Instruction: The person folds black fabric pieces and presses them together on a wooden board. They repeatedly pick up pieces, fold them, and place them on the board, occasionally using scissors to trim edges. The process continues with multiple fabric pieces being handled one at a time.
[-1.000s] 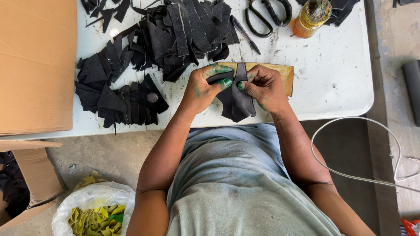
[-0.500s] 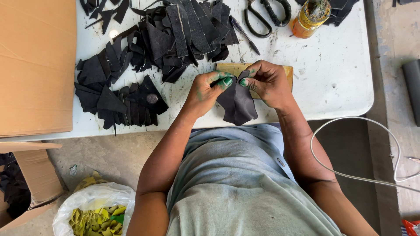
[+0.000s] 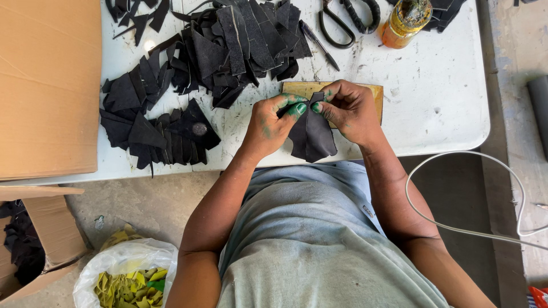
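black leather piece (image 3: 312, 134) lifted off wooden board (image 3: 371, 94) | fingertips pinching top edge

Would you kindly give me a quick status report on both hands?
Left hand and right hand both pinching the dark folded leather piece. Held above the white table. Nothing obstructing.

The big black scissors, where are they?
In the head view, the black scissors lie at the white table's far edge, right of centre, beside the amber bottle.
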